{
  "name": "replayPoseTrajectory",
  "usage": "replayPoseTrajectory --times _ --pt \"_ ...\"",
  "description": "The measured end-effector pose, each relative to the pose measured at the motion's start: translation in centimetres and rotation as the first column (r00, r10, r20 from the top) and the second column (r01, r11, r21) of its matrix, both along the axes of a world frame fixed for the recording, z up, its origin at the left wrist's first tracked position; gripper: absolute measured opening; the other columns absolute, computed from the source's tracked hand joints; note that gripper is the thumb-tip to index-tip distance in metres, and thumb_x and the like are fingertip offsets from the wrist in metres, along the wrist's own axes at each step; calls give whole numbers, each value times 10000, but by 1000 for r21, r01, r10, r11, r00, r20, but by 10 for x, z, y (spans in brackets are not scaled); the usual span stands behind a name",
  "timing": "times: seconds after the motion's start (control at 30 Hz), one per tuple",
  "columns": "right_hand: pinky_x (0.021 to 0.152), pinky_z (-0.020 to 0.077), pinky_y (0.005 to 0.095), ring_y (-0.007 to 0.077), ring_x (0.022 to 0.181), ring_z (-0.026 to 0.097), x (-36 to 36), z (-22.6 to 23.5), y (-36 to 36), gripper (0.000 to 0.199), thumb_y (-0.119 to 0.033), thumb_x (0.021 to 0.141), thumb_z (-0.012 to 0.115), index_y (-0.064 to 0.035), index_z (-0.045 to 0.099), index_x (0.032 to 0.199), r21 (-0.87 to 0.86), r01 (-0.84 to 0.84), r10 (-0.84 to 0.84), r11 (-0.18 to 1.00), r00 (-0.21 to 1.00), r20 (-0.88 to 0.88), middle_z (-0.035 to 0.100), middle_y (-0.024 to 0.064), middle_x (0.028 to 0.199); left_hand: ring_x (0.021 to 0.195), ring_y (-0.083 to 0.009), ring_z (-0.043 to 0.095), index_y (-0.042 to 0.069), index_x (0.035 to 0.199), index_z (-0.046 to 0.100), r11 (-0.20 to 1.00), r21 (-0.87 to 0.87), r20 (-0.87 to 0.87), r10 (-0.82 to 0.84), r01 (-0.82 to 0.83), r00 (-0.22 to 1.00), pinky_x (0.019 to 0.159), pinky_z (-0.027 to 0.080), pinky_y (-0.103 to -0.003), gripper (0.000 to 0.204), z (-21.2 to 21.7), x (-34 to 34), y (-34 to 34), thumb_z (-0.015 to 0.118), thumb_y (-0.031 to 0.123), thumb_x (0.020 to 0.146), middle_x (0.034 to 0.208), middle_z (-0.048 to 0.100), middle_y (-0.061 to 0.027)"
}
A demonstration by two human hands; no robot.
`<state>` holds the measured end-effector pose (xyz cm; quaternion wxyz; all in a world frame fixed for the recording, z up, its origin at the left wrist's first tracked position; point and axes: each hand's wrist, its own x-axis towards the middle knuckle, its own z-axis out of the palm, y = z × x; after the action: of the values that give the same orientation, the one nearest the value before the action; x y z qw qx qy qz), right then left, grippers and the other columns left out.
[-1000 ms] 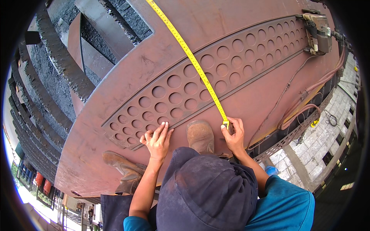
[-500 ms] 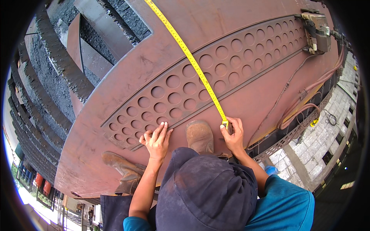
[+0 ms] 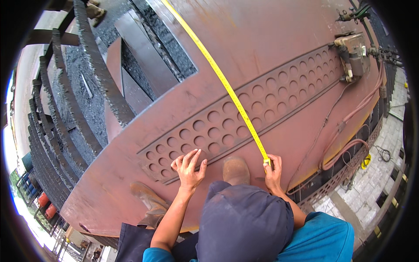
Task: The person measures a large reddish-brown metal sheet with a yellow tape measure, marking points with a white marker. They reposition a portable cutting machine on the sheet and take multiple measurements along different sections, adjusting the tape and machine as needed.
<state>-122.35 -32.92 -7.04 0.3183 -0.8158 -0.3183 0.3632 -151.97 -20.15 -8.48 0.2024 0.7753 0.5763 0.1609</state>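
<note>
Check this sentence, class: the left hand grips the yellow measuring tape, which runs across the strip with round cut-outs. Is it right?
No: the head view shows the right hand, not the left hand, gripping the yellow measuring tape, which does run across the strip with round cut-outs.

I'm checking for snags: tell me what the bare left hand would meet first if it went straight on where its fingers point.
The left hand would likely meet the long, flat, brown, round-holed metal strip; the fingertips overlap its near edge in view, but contact is unclear.
</note>
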Motion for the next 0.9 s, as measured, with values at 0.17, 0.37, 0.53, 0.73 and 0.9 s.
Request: replayPoseTrajectory --times 0.17,0.37,0.53,0.73,0.9 --pt "820 488 340 229 928 565 1 -8 -4 276 -65 874 604 -7 631 1142 81 1 -1 997 1000 1 546 123 1060 983 -211 580 107 1162 732 989 27 273 132 -144 953 876 422 -347 273 12 28 53 727 106 890 1162 684 -48" --pt "792 504 347 223 899 586 -3 -16 1 234 -75 880 613 -2 634 1102 3 58 -58 998 998 -3 564 118 1026 718 -79 494 50 1221 706 853 -411 513 509 -323 691 650 441 -243 271 19 78 91 677 131 964 1103 648 -36" --pt "799 498 327 183 915 576 1 -30 -14 182 -105 947 619 -4 638 1097 102 16 -5 995 994 -108 569 86 1038 1080 -176 610 27 1535 357 792 -601 638 556 -108 532 895 516 -307 612 28 120 102 587 325 1053 1402 577 -119" --pt "810 468 282 126 923 553 -15 -11 -17 307 -98 978 594 -27 568 1275 -30 100 -103 995 897 -429 573 47 1039 959 -177 692 36 1383 426 805 -588 797 560 76 227 815 554 -296 386 43 159 126 455 309 1112 1263 659 -145" --pt "822 468 284 130 937 551 -12 -7 9 412 -73 966 540 -40 477 1372 89 131 -76 987 885 -460 581 71 1053 778 -144 686 23 1180 541 736 -645 758 580 206 299 693 546 -315 255 28 175 82 488 260 1104 984 733 -98"
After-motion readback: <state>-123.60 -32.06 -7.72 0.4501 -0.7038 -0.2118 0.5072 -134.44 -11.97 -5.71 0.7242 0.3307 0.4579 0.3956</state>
